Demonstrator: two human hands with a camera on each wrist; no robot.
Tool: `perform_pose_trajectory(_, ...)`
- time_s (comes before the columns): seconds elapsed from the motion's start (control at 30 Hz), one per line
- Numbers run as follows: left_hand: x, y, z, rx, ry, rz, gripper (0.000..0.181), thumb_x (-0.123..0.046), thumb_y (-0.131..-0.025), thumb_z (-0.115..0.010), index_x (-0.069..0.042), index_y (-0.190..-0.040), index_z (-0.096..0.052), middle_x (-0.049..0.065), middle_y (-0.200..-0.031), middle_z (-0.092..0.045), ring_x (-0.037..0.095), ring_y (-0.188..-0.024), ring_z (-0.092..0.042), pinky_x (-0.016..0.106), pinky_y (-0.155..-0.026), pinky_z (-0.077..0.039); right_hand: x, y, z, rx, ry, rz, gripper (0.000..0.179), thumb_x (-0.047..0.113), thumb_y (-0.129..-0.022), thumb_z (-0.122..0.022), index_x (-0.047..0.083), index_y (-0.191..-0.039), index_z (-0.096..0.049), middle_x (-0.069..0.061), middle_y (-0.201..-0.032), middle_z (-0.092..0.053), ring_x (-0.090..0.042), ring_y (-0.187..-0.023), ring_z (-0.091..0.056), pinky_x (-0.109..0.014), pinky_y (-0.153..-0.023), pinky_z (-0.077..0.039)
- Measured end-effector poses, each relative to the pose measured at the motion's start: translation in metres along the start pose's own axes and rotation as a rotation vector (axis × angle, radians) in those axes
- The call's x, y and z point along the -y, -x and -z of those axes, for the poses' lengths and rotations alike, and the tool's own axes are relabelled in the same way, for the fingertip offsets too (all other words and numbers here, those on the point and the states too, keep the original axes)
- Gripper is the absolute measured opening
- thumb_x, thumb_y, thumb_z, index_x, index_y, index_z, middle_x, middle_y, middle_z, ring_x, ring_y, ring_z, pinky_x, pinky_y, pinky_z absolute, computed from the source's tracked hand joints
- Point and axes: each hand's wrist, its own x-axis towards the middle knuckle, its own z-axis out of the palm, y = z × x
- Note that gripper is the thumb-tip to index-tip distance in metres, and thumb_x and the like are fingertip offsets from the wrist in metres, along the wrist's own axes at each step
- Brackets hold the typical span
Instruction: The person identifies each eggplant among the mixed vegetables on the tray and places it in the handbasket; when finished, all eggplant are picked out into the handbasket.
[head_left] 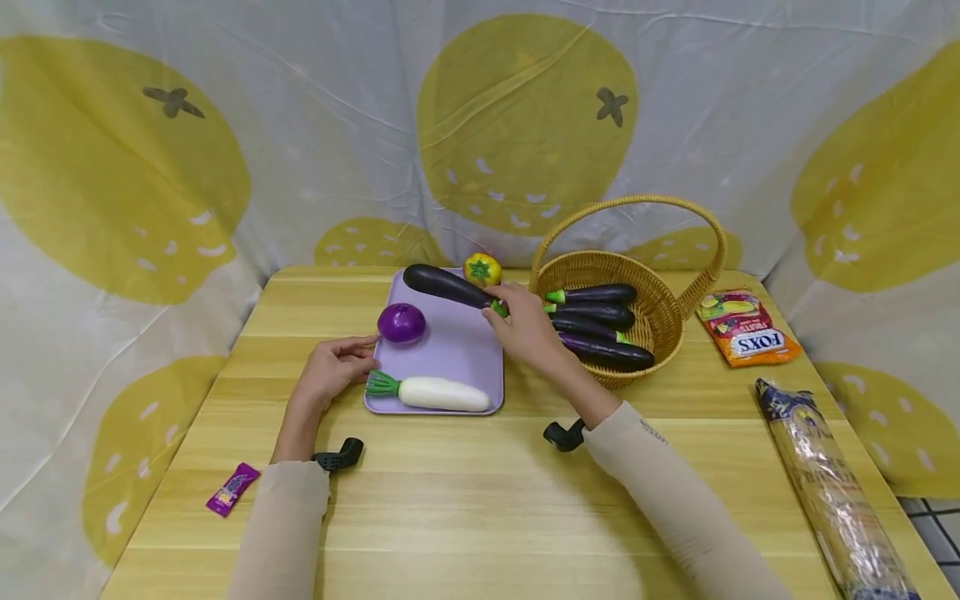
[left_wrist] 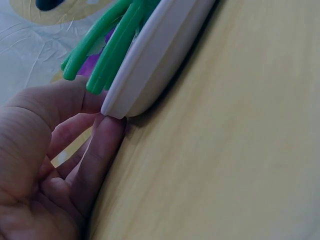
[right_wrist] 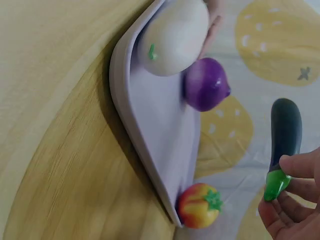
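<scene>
My right hand (head_left: 528,329) pinches an eggplant (head_left: 446,284) by its green stem end, the dark body pointing left above the far part of a lilac tray (head_left: 446,354). In the right wrist view that eggplant (right_wrist: 286,127) stands clear of the tray, thumb against its green cap. At the tray's left edge, my left hand (head_left: 333,371) grips the rim; the left wrist view shows the thumb at the top of the rim (left_wrist: 145,60) and a finger below. A purple onion (head_left: 401,322) and a white radish (head_left: 442,393) with green stalks lie on the tray.
A yellow-red round fruit or vegetable (head_left: 482,269) with a green calyx sits at the tray's far right corner. Right of the tray, a handled wicker basket (head_left: 667,312) holds several eggplants (head_left: 600,293). Farther right lie a FOX'S bag (head_left: 750,329) and a long clear-wrapped package (head_left: 832,492); a purple packet (head_left: 233,489) lies front left.
</scene>
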Motion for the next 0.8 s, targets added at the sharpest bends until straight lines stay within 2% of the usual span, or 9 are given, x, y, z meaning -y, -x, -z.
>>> perform_pose_trajectory(0.2, -0.001, 0.000, -0.001, 0.003, -0.014, -0.008, 0.051, -0.007, -0.092, -0.076, -0.007, -0.141, -0.063, 0.013, -0.109, -0.066, 0.004, -0.082, -0.070, 0.025, -0.077, -0.064, -0.010, 0.025, 0.022, -0.004, -0.051, 0.050, 0.037, 0.019, -0.102, -0.066, 0.009, -0.138, -0.065, -0.011, -0.128, -0.064, -0.024, -0.100, -0.060, -0.039, -0.085, -0.055)
perform_pose_trajectory(0.43, -0.003, 0.001, -0.001, 0.004, -0.028, -0.006, 0.051, -0.007, -0.093, -0.075, -0.007, -0.142, -0.062, 0.015, -0.111, -0.066, 0.004, -0.082, -0.070, 0.025, -0.078, -0.064, -0.030, 0.049, 0.045, -0.036, -0.065, 0.055, 0.035, 0.020, -0.102, -0.066, 0.014, -0.136, -0.065, -0.006, -0.115, -0.063, -0.026, -0.095, -0.057, -0.039, -0.079, -0.050)
perform_pose_trajectory(0.67, -0.003, 0.002, -0.001, 0.000, -0.034, 0.003, 0.052, -0.008, -0.093, -0.075, -0.008, -0.143, -0.062, 0.013, -0.110, -0.065, 0.004, -0.082, -0.069, 0.024, -0.078, -0.063, -0.050, 0.066, 0.073, -0.074, -0.024, 0.067, 0.037, 0.018, -0.102, -0.065, 0.012, -0.139, -0.063, -0.013, -0.132, -0.063, -0.028, -0.100, -0.057, -0.045, -0.082, -0.049)
perform_pose_trajectory(0.8, -0.004, 0.003, -0.002, -0.002, -0.038, 0.006, 0.052, -0.008, -0.092, -0.076, -0.008, -0.143, -0.062, 0.011, -0.109, -0.066, 0.003, -0.082, -0.069, 0.023, -0.077, -0.063, -0.064, 0.073, 0.089, -0.095, 0.008, 0.053, 0.037, 0.015, -0.102, -0.065, 0.011, -0.139, -0.063, -0.015, -0.133, -0.063, -0.030, -0.103, -0.059, -0.047, -0.083, -0.050)
